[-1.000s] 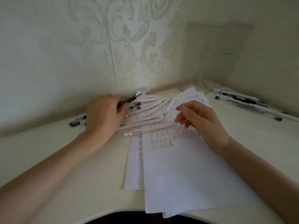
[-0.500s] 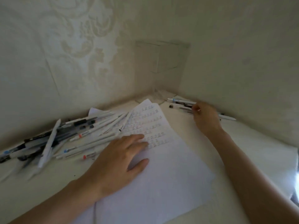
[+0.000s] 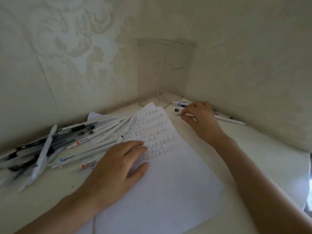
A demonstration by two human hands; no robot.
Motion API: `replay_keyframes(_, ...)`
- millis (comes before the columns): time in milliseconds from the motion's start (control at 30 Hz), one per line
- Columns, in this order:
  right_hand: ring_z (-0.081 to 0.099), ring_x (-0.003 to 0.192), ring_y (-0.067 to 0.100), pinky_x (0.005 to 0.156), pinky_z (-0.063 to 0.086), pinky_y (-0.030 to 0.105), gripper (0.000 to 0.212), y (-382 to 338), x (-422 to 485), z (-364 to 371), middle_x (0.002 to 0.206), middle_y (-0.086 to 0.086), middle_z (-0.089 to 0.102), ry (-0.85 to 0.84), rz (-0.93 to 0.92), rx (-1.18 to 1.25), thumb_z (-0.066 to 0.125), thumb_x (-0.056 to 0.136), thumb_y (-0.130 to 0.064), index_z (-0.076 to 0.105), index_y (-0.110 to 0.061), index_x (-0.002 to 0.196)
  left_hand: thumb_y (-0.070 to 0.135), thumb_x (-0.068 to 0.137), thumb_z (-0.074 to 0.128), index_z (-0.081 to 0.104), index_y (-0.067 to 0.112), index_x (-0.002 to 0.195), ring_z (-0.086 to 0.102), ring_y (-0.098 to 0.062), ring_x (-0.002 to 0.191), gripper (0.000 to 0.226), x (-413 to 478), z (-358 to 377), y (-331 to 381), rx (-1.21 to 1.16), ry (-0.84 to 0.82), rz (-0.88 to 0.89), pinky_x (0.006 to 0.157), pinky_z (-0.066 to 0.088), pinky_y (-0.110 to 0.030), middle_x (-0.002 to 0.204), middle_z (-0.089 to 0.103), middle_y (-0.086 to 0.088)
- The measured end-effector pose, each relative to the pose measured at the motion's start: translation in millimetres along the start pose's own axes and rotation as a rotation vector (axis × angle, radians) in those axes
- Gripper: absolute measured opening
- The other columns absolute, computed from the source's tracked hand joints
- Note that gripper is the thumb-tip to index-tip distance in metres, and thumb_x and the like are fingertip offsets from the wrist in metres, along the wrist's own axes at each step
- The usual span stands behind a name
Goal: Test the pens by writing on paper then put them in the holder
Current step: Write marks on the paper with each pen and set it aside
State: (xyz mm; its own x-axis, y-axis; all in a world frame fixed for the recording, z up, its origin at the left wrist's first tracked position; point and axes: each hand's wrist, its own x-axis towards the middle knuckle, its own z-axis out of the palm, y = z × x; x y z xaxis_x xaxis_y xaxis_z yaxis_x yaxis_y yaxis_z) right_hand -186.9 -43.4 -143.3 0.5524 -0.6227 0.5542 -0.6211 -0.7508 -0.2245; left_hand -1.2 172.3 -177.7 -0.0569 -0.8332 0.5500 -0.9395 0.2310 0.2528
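Observation:
White paper [image 3: 168, 183] with rows of written marks lies in the middle of the table. My left hand [image 3: 118, 166] rests flat on it, fingers straight. A big heap of pens [image 3: 67, 141] lies at the left, some reaching onto the paper's upper edge. A smaller group of pens [image 3: 224, 118] lies by the right wall. My right hand [image 3: 199, 117] is over that group and pinches a white pen [image 3: 185, 114] by its dark tip end. A clear plastic holder [image 3: 166, 68] stands in the corner behind them.
Patterned walls close off the table at the back and right, meeting in the corner. The table [image 3: 261, 157] has bare surface at the right of the paper. Its front edge runs near the bottom of the view.
My view turned right toward the corner. My right hand left the paper and reached to the pens by the right wall. My left hand came off the pen heap and settled flat on the paper.

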Motion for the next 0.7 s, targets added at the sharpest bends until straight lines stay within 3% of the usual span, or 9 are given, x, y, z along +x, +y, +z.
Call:
replay_keyframes(100, 0.054, 0.088, 0.019, 0.083, 0.037, 0.031, 0.016, -47, -6, -7, 0.089, -0.002, 0.068, -0.120, -0.267, 0.142, 0.057, 0.088, -0.026, 0.069, -0.017, 0.095, 0.038, 0.088, 0.046, 0.053, 0.016, 0.116, 0.050, -0.012, 0.101, 0.036, 3, -9, 1, -0.012, 0.203, -0.107, 0.087, 0.034, -0.021, 0.109, 0.056, 0.003)
replay_keyframes(200, 0.049, 0.087, 0.012, 0.084, 0.033, 0.026, 0.021, -85, -17, -3, 0.086, -0.005, 0.067, -0.165, -0.457, 0.204, 0.053, 0.090, -0.034, 0.069, -0.020, 0.095, 0.041, 0.087, 0.046, 0.056, 0.016, 0.113, 0.051, -0.015, 0.096, 0.037, 4, -15, 0, 0.036, 0.252, -0.205, 0.082, 0.032, -0.025, 0.102, 0.059, 0.002)
replay_keyframes(300, 0.054, 0.088, 0.018, 0.084, 0.036, 0.030, 0.023, -100, -24, 7, 0.088, -0.004, 0.067, -0.099, -0.543, 0.230, 0.053, 0.089, -0.031, 0.070, -0.018, 0.095, 0.042, 0.087, 0.045, 0.065, 0.020, 0.101, 0.051, -0.014, 0.089, 0.033, 3, -16, -2, 0.145, 0.216, -0.215, 0.076, 0.027, -0.026, 0.090, 0.064, 0.006)
replay_keyframes(400, 0.050, 0.099, 0.023, 0.091, 0.035, 0.031, 0.024, -105, -26, 13, 0.103, 0.005, 0.064, 0.106, -0.538, 0.180, 0.056, 0.090, -0.029, 0.069, -0.014, 0.104, 0.040, 0.090, 0.041, 0.068, 0.021, 0.094, 0.055, -0.015, 0.084, 0.033, 3, -17, -3, 0.158, 0.245, -0.256, 0.073, 0.028, -0.029, 0.086, 0.067, 0.007)
replay_keyframes(500, 0.048, 0.086, 0.015, 0.082, 0.036, 0.024, 0.028, -116, -30, 7, 0.091, 0.002, 0.062, 0.130, -0.424, 0.330, 0.053, 0.091, -0.037, 0.069, -0.013, 0.092, 0.037, 0.093, 0.037, 0.062, 0.021, 0.094, 0.059, -0.015, 0.076, 0.029, 2, -21, -4, 0.028, 0.347, -0.343, 0.074, 0.033, -0.031, 0.077, 0.065, 0.011)
replay_keyframes(567, 0.046, 0.073, 0.005, 0.071, 0.037, 0.018, 0.044, -126, -35, 4, 0.076, -0.003, 0.058, -0.075, -0.170, 0.506, 0.048, 0.088, -0.053, 0.064, -0.014, 0.078, 0.037, 0.093, 0.036, 0.055, 0.022, 0.095, 0.061, -0.013, 0.073, 0.025, 3, -22, -4, -0.110, 0.373, -0.348, 0.073, 0.043, -0.037, 0.075, 0.063, 0.012)
replay_keyframes(633, 0.045, 0.061, 0.003, 0.061, 0.038, 0.020, 0.059, -131, -36, 4, 0.069, -0.001, 0.057, -0.315, 0.125, 0.717, 0.043, 0.079, -0.065, 0.062, -0.009, 0.080, 0.038, 0.093, 0.036, 0.050, 0.022, 0.096, 0.060, -0.008, 0.074, 0.022, 2, -21, -1, -0.231, 0.343, -0.318, 0.070, 0.047, -0.033, 0.077, 0.061, 0.011)
replay_keyframes(700, 0.045, 0.054, 0.008, 0.053, 0.036, 0.023, 0.049, -129, -35, 6, 0.064, 0.000, 0.058, -0.403, 0.305, 1.014, 0.049, 0.080, -0.057, 0.061, -0.010, 0.084, 0.036, 0.094, 0.039, 0.047, 0.020, 0.097, 0.059, -0.004, 0.078, 0.017, 2, -20, 3, -0.295, 0.260, -0.279, 0.070, 0.047, -0.025, 0.081, 0.060, 0.011)
